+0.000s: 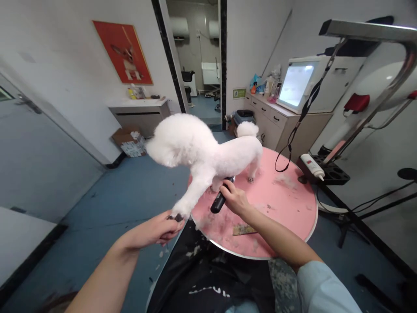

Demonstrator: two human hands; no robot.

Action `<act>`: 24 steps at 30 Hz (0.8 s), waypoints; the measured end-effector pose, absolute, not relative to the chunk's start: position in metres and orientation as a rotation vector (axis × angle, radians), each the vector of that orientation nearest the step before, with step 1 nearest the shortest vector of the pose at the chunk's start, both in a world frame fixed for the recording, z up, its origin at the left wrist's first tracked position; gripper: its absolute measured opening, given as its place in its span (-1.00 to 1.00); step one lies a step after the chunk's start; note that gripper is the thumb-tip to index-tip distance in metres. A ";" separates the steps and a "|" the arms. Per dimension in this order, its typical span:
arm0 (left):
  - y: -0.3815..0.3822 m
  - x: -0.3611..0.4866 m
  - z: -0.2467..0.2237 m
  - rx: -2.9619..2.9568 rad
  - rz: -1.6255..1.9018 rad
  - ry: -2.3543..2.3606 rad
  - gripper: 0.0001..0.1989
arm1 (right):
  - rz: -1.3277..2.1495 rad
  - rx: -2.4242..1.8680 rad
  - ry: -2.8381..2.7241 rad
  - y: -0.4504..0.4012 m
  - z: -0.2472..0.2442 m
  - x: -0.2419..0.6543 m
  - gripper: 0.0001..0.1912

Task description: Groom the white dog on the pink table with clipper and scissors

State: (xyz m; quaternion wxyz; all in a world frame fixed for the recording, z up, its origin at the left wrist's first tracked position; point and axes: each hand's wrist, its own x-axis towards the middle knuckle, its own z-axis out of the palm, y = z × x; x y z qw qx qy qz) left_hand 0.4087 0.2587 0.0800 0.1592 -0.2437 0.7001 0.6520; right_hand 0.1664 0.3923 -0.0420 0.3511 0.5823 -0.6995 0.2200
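A fluffy white dog (pixel 224 156) stands on the round pink grooming table (pixel 286 208), its head turned to the left. My left hand (pixel 164 228) is closed around one of its front paws (pixel 177 216), holding that leg stretched out past the table's edge. In my right hand (pixel 235 198) is a black hair clipper (pixel 219 202), gripped with the fingers wrapped round it. The clipper's upper end is close to the dog's underside by the front legs; whether it touches the coat I cannot tell. Cut hair lies scattered on the table.
A flat wooden-looking piece (pixel 243 230) lies near the table's front edge. From a metal arm (pixel 368 30) hangs a black loop leash (pixel 304 108). A black holder (pixel 332 176) with a white bottle (pixel 312 166) is at the right. Behind stands a cabinet (pixel 273 124).
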 end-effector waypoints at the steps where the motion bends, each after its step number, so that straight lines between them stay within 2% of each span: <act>1: 0.260 0.408 0.081 -0.718 1.863 1.999 -0.75 | 0.564 1.507 -1.814 0.394 -0.044 0.162 -0.78; 7: 0.269 0.403 0.088 -0.793 1.851 1.992 -0.71 | 0.598 1.770 -1.592 0.398 -0.027 0.180 -0.81; 14: 0.264 0.408 0.076 -0.834 1.864 1.987 -0.68 | 0.526 1.664 -1.900 0.401 -0.029 0.152 -0.79; 20: 0.264 0.409 0.066 -0.878 1.926 1.985 -0.70 | 0.546 1.872 -1.631 0.406 -0.020 0.171 -0.78; 24: 0.266 0.409 0.063 -0.909 1.927 1.987 -0.69 | 0.581 1.754 -1.612 0.400 -0.016 0.170 -0.77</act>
